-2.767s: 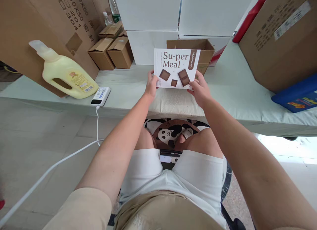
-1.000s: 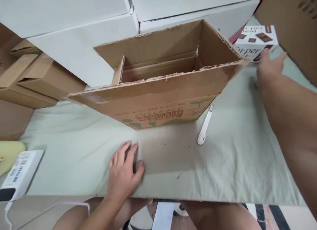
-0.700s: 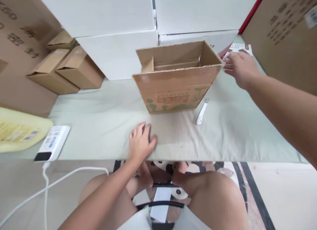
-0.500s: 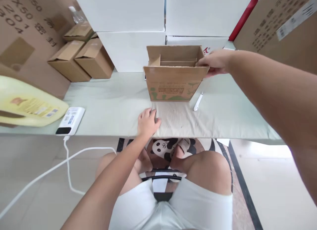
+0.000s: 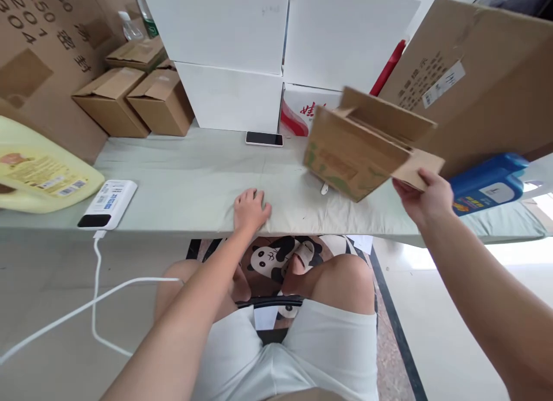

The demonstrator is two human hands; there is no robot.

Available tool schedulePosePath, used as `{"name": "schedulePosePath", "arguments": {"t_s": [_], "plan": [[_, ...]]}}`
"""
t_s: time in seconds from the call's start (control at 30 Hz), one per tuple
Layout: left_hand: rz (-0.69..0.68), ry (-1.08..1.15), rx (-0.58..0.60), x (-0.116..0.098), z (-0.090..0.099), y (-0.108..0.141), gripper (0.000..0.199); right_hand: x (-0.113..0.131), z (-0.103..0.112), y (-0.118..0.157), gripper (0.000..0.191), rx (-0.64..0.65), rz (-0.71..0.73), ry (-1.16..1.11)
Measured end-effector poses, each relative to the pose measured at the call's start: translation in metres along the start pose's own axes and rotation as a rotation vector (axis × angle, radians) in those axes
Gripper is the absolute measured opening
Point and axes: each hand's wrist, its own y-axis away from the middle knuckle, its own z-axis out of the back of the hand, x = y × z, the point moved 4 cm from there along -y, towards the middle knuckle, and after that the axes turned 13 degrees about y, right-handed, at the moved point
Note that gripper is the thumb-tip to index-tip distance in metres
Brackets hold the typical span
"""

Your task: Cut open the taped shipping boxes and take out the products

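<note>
My right hand [image 5: 425, 196] grips a side flap of the open-topped cardboard box [image 5: 345, 153], which is tilted over the right part of the table. Green print shows on the box's front. Partly beneath it lies a white tool [image 5: 324, 189], with only one end visible. My left hand [image 5: 250, 210] rests on the cloth near the table's front edge, fingers spread and holding nothing. A phone [image 5: 264, 139] lies flat behind that hand, by the white boxes.
White boxes [image 5: 228, 95] line the back of the green tablecloth [image 5: 185, 182]. Small cartons [image 5: 162, 101], a yellow bottle [image 5: 47, 170] and a power bank [image 5: 108, 204] with a white cable are at left. A blue bottle [image 5: 486, 185] and large carton [image 5: 470, 72] are at right.
The cardboard box has moved right and turned at an angle in my right hand, uncovering the phone. My left hand stays on the table. The view has shifted toward the right.
</note>
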Motion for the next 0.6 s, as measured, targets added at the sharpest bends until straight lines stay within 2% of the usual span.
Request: {"name": "schedulePosePath", "arguments": {"t_s": [0.1,0.17,0.23,0.3,0.4,0.6], "plan": [[-0.01,-0.008,0.0,0.002,0.0,-0.002,0.045,0.004,0.038,-0.021,0.016,-0.202,0.01,0.047],[-0.022,-0.02,0.005,0.002,-0.001,-0.003,0.047,0.004,0.047,-0.039,0.016,-0.27,-0.011,0.085],[-0.026,-0.035,0.012,0.003,-0.001,-0.004,0.047,0.003,0.045,-0.057,0.015,-0.297,-0.047,0.114],[-0.025,-0.06,0.011,0.004,-0.001,-0.005,0.047,0.003,0.033,-0.077,0.014,-0.304,-0.077,0.13],[-0.03,-0.109,-0.003,0.005,-0.002,-0.007,0.047,0.005,0.005,-0.106,0.013,-0.294,-0.083,0.124],[-0.025,-0.151,0.03,0.005,-0.003,-0.009,0.048,-0.003,-0.064,-0.151,0.018,-0.298,0.037,0.151]]}}
